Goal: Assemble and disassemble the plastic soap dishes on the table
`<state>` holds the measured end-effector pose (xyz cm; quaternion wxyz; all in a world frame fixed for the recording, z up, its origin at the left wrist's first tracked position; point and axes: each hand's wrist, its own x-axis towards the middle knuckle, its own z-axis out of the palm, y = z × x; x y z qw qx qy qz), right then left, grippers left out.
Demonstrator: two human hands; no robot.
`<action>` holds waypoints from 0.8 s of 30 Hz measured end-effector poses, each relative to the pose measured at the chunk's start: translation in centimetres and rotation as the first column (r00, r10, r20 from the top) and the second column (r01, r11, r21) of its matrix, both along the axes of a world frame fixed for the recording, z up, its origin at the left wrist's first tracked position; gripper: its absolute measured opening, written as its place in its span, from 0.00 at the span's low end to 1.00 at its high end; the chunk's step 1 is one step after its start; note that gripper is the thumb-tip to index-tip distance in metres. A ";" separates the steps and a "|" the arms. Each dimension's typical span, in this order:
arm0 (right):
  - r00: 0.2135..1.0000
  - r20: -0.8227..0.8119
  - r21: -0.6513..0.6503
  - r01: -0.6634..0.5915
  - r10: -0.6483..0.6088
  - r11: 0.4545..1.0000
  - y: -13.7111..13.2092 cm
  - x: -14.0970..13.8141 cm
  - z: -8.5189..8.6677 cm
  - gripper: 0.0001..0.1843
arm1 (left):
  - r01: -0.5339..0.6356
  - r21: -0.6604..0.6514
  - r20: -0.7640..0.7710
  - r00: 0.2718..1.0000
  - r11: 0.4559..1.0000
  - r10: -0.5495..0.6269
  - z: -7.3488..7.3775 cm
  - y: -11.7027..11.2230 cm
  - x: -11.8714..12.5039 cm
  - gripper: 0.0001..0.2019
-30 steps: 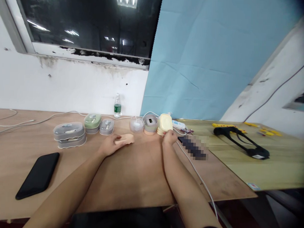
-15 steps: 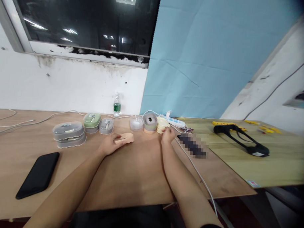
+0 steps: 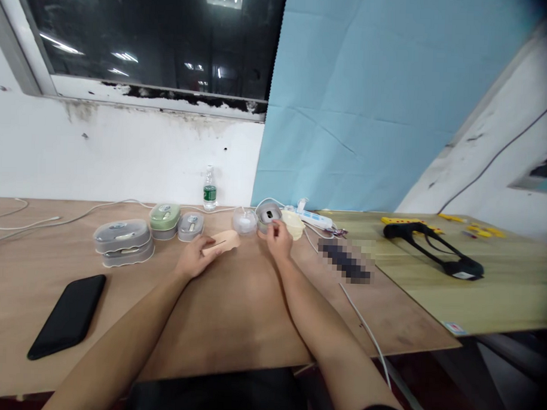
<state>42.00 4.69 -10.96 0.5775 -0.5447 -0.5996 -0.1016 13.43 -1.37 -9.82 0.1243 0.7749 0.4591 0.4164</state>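
My left hand (image 3: 194, 257) is closed on the near end of a flat peach-coloured plastic piece (image 3: 230, 240) with a wavy edge and a dark slot, held tilted over the table. In front of the grey round container (image 3: 266, 212), my right hand (image 3: 279, 241) has its fingertips pinched together. Whatever those fingers hold, if anything, is too small to make out. Right beside them stand the pale yellow wavy-edged cups (image 3: 294, 225). A clear domed container (image 3: 245, 221) sits left of the grey one.
Grey lidded boxes (image 3: 122, 238), a green-lidded box (image 3: 165, 218) and a small grey box (image 3: 191, 226) stand left. A phone (image 3: 67, 316) lies front left. A bottle (image 3: 210, 189) stands by the wall. A power strip (image 3: 315, 218), cable (image 3: 365, 328) and black headset-like frame (image 3: 437, 252) lie right.
My right hand has moved left from the yellow cups to the front of the grey container. My left hand keeps hold of the peach piece, whose far end is tilted slightly higher.
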 end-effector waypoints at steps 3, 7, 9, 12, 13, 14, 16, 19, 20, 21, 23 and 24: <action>0.959 0.209 -0.056 -0.182 0.190 0.982 -0.9 -2.9 0.1 0.17 | 0.000 0.066 0.036 0.999 0.998 -0.002 0.1 0.0 -0.1 0.18; 0.826 0.391 -0.198 -0.355 0.405 0.914 -1.8 -5.6 0.0 0.24 | -0.007 0.119 0.052 0.999 0.993 0.001 0.1 0.1 -0.4 0.17; 0.798 0.411 -0.220 -0.381 0.440 0.898 -2.0 -6.0 -0.1 0.25 | -0.018 0.121 0.054 0.998 0.993 0.011 0.1 0.1 -0.4 0.17; 0.810 0.405 -0.219 -0.364 0.424 0.905 -1.9 -5.7 0.0 0.24 | -0.007 0.107 0.046 0.999 0.994 0.002 0.2 0.0 -0.4 0.17; 0.815 0.404 -0.215 -0.357 0.415 0.909 -1.9 -5.4 0.1 0.23 | 0.006 0.098 0.039 0.999 0.995 -0.010 0.3 -0.1 -0.3 0.18; 0.816 0.405 -0.213 -0.354 0.412 0.911 -1.9 -5.2 0.1 0.23 | 0.017 0.085 0.032 0.999 0.996 -0.020 0.4 -0.2 -0.3 0.18; 0.810 0.412 -0.208 -0.362 0.417 0.909 -1.9 -4.9 0.2 0.23 | 0.028 0.052 0.016 0.999 0.998 -0.029 0.5 -0.3 -0.1 0.18; 0.801 0.408 -0.201 -0.390 0.439 0.899 -2.0 -4.9 0.2 0.24 | 0.025 0.023 -0.002 1.000 0.999 -0.025 0.6 -0.4 -0.1 0.19; 0.803 0.401 -0.197 -0.395 0.441 0.897 -2.0 -5.0 0.2 0.23 | 0.026 0.024 -0.003 1.000 0.999 -0.026 0.6 -0.4 -0.2 0.19; 0.805 0.396 -0.193 -0.398 0.442 0.897 -2.0 -5.1 0.2 0.23 | 0.029 0.027 -0.002 1.000 0.999 -0.029 0.6 -0.3 -0.3 0.19; 0.810 0.389 -0.187 -0.396 0.438 0.899 -2.1 -5.3 0.2 0.22 | 0.040 0.031 -0.004 0.999 0.999 -0.040 0.5 -0.3 -0.4 0.19; 0.815 0.387 -0.183 -0.391 0.431 0.902 -2.1 -5.3 0.2 0.22 | 0.049 0.031 -0.009 0.999 0.998 -0.049 0.5 -0.2 -0.5 0.19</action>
